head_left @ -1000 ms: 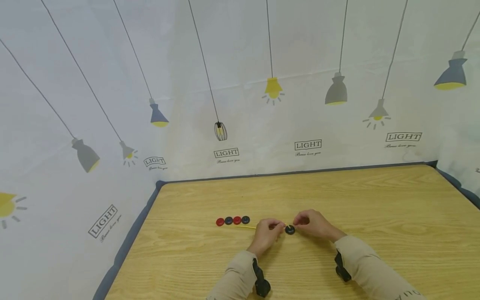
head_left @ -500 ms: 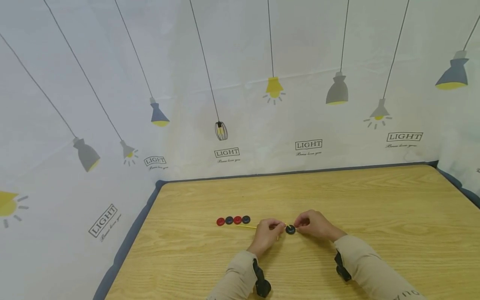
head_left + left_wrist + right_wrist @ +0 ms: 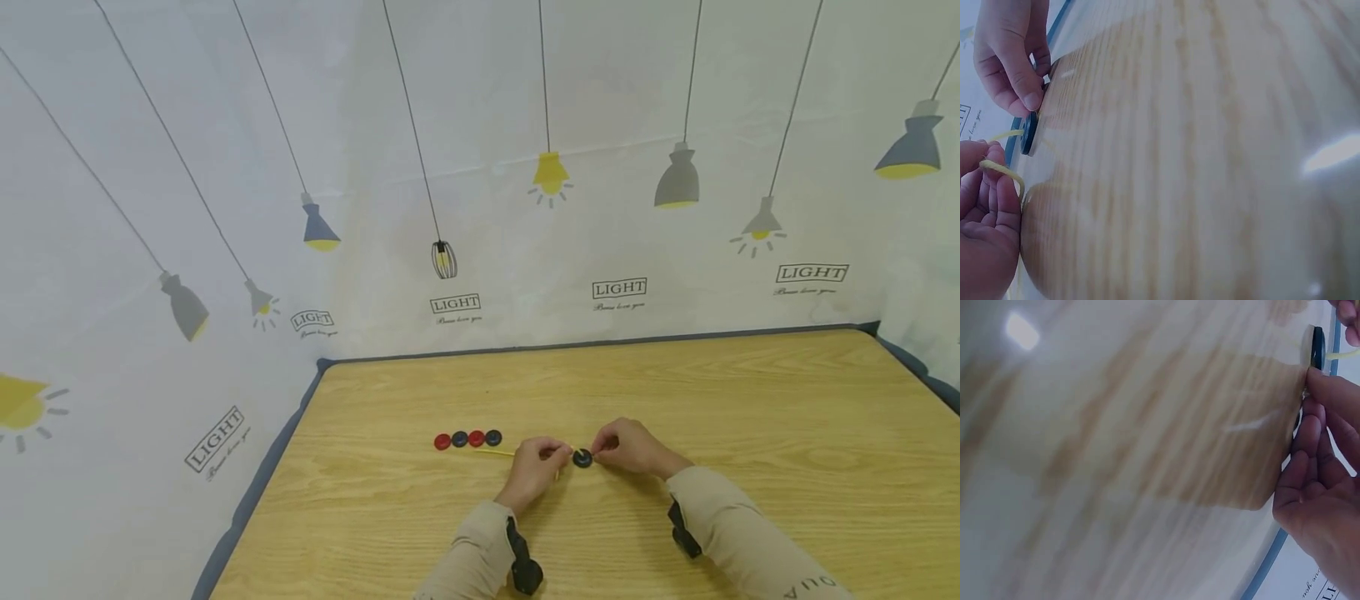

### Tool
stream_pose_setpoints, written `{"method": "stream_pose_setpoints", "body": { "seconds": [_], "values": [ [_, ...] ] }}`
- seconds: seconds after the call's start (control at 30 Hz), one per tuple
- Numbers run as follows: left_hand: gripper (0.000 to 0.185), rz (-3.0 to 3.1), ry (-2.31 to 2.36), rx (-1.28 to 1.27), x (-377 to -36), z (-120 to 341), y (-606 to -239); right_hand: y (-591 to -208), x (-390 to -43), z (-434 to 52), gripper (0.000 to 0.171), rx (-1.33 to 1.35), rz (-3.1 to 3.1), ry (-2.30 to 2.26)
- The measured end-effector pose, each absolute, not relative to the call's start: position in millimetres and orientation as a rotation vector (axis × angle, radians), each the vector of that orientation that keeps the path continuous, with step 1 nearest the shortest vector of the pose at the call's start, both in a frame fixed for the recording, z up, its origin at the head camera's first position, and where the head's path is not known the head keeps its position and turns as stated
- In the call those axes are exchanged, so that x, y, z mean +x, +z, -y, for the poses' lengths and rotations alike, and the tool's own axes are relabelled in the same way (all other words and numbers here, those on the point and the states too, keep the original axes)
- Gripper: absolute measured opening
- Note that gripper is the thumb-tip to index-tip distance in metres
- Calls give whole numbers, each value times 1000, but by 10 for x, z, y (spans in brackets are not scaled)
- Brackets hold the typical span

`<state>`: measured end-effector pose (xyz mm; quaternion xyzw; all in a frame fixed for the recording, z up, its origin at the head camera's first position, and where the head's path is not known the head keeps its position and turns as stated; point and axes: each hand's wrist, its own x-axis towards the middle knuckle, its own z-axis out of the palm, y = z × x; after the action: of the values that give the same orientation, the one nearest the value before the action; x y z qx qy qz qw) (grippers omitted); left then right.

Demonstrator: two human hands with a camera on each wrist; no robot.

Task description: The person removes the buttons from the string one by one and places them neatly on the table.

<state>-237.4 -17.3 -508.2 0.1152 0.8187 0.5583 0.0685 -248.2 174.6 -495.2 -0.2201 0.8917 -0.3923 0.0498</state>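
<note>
Head view: five buttons (image 3: 467,439), one cord (image 3: 495,453)

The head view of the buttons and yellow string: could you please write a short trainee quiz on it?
1. True or false: the left hand pinches the yellow string.
2. How many buttons lie in the row to the left of the hands?
A. two
B. four
C. six
3. Fill in: the right hand touches the dark ____ that lies on the wooden table.

Key: 1 true; 2 B, red and dark ones alternating; 3 button.
</note>
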Motion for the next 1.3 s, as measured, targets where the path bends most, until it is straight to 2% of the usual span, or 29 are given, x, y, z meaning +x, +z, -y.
{"method": "stream_pose_setpoints", "body": {
  "seconds": [0.8,1.3],
  "values": [
    [16,-2480,1699,349,-2355,160,-5073,-4854,-2438,-1818,4,-733,-2650,-1225],
    [16,-2503,1692,364,-2389,204,-5085,-4827,-2475,-1850,12,-704,-2645,-1263]
  ]
}}
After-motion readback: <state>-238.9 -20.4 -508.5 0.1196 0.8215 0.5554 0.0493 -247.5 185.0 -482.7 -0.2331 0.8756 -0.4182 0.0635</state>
